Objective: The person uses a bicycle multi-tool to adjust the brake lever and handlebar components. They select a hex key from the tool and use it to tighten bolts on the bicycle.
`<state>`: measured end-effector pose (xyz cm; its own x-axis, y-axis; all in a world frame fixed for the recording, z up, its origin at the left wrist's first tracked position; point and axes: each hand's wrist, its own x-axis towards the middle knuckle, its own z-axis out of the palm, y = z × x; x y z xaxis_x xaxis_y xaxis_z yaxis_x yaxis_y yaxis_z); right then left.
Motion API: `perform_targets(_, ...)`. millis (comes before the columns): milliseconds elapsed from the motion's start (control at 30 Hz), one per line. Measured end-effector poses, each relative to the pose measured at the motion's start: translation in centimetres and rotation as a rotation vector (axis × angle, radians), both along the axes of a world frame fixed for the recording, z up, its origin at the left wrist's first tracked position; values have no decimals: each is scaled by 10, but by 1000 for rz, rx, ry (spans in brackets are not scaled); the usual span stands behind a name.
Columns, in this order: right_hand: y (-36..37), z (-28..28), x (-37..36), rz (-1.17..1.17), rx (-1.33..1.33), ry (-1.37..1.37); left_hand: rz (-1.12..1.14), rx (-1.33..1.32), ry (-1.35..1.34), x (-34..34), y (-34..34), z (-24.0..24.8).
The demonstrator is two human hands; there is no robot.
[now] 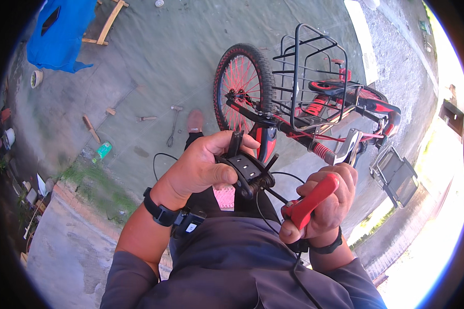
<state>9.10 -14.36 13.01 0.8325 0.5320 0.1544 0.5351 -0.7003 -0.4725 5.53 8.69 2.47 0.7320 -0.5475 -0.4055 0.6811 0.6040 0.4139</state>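
My left hand (196, 167) is closed round a black phone-holder-like bracket (250, 169) with a flat slotted plate and upright arms. The thumb lies along its near side and the fingers wrap behind it. Gripped in my right hand (325, 226) is a red-handled tool (315, 198); its thin dark shaft runs toward the bracket's right end. Whether the shaft's tip sits in the bracket I cannot tell. Just beyond the right knuckles shows a silver metal piece (348, 147), partly hidden, and I cannot make out what it belongs to.
Ahead, a red and black bicycle (245, 77) with a black wire basket (295, 77) stands on the floor. A hammer (174, 118) and a wooden-handled tool (91, 129) lie left. A blue cloth (62, 38) hangs at far left; a dark framed chair (395, 176) is at right.
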Motion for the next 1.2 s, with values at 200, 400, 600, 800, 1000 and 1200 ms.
perform_targets(200, 0, -2, -3, 5, 14, -10, -256, 72, -103, 25, 11, -4)
perform_targets(400, 0, -1, -5, 14, -18, 1, -130, 111, -285, 13, 2, -8)
perform_targets(600, -5, -1, -8, 48, -63, 11, 32, 132, -106, -2, 1, -1)
perform_targets(800, -8, 1, -6, 68, -78, 32, -36, 354, -320, -1, 3, -13)
perform_targets(1000, -10, 2, -8, 77, -90, 54, -283, 192, -309, 19, 3, -18)
perform_targets(1200, -8, 2, -8, 59, -77, 47, -408, 19, -307, 28, -3, -30)
